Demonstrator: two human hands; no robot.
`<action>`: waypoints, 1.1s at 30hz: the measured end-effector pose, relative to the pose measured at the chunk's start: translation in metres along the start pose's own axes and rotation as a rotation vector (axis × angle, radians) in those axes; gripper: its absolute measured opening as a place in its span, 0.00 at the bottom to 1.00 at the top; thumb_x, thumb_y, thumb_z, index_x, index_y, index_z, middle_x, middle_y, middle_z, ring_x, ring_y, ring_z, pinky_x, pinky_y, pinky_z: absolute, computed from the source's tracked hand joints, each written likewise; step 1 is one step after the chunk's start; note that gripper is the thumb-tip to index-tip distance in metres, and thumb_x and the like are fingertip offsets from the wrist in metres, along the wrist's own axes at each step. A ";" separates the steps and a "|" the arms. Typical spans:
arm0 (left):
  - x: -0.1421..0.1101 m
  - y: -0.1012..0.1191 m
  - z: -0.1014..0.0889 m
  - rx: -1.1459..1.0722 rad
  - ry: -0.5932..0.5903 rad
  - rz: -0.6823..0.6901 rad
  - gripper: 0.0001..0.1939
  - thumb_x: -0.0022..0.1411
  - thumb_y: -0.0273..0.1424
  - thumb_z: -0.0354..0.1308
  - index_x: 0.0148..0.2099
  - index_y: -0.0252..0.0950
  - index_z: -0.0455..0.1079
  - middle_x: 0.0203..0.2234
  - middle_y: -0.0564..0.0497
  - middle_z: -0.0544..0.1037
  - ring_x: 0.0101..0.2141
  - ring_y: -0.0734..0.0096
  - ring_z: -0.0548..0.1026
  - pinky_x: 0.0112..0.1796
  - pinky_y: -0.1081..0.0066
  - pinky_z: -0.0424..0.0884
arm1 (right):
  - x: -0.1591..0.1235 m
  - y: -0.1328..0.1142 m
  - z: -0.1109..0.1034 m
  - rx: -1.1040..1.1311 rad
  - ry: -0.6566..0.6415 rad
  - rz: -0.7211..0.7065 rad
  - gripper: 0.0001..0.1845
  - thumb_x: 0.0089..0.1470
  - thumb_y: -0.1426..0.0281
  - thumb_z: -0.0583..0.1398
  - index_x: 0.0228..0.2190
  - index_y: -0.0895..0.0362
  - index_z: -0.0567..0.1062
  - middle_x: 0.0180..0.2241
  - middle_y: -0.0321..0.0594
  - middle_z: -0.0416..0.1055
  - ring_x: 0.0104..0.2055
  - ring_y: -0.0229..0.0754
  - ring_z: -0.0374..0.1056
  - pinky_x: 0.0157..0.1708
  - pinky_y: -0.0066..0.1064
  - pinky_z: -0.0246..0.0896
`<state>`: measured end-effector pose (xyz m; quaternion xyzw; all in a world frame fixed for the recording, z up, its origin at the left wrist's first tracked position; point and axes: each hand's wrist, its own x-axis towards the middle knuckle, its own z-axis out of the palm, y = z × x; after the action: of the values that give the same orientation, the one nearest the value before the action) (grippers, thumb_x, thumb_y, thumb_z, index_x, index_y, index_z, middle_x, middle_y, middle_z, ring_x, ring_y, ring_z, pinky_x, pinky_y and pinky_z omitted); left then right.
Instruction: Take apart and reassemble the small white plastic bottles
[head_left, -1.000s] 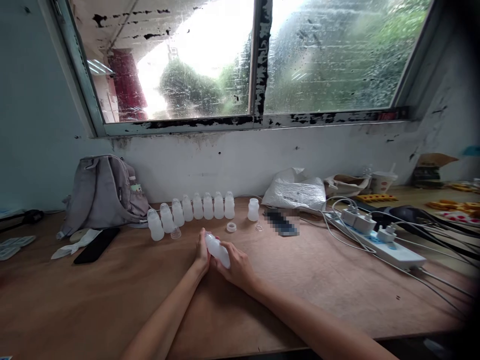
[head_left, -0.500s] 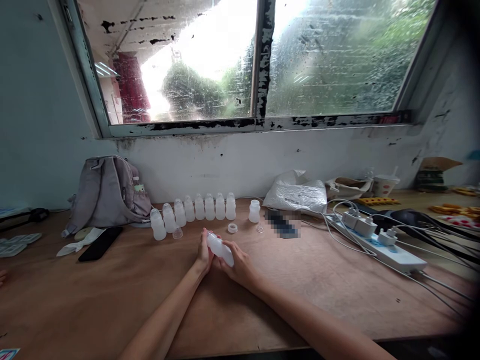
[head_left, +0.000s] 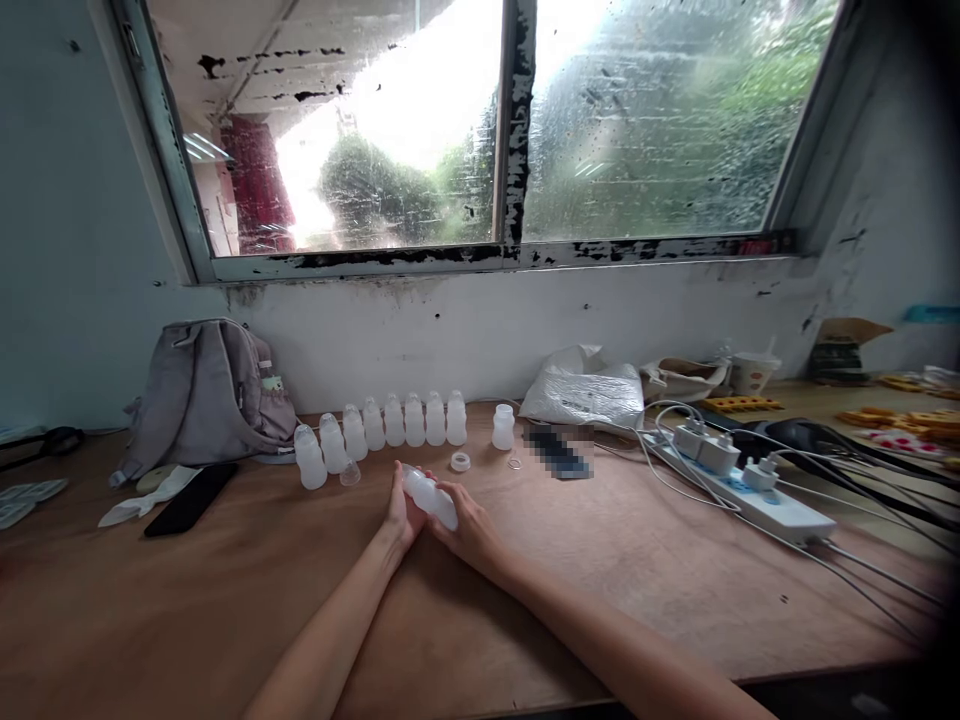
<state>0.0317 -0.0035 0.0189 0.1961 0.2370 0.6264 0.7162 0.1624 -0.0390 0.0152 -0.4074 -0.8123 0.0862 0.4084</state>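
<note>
A translucent white baby bottle (head_left: pixel 433 496) lies tilted between my two hands, its capped end up and to the left. My left hand (head_left: pixel 403 515) is closed about that capped end, fingers partly hidden behind it. Around the lower body wraps my right hand (head_left: pixel 469 528), thumb and fingers on its side. Just beyond them, a white collar ring (head_left: pixel 460 461) rests on the table. An uncapped bottle (head_left: pixel 503 430) stands upright farther back, with a thin ring (head_left: pixel 514 463) in front of it. A clear dome cap (head_left: pixel 350 474) lies near the left end of a row of several capped bottles (head_left: pixel 394 424).
On the left are a grey backpack (head_left: pixel 214 390), a tissue (head_left: pixel 150 497) and a black phone (head_left: pixel 191 499). A silvery plastic bag (head_left: pixel 585 390) sits by the wall. To the right, a power strip (head_left: pixel 784 513) carries chargers and trailing cables. The wooden table (head_left: pixel 660 600) extends beneath everything.
The camera view has shifted slightly, so the scene sits a little farther left. Both hands still hold the bottle, and more of its capped end shows at my left hand.
</note>
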 end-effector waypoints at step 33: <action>-0.013 -0.011 0.012 0.649 -0.240 0.292 0.09 0.52 0.32 0.56 0.36 0.34 0.71 0.36 0.48 0.75 0.40 0.65 0.70 0.41 0.73 0.63 | 0.010 0.027 -0.001 0.286 0.056 0.175 0.23 0.49 0.66 0.55 0.47 0.57 0.56 0.29 0.38 0.71 0.29 0.39 0.67 0.29 0.28 0.63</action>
<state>0.0464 -0.0176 0.0236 0.5167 0.3072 0.5867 0.5426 0.1751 -0.0143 0.0091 -0.4166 -0.7414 0.2250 0.4755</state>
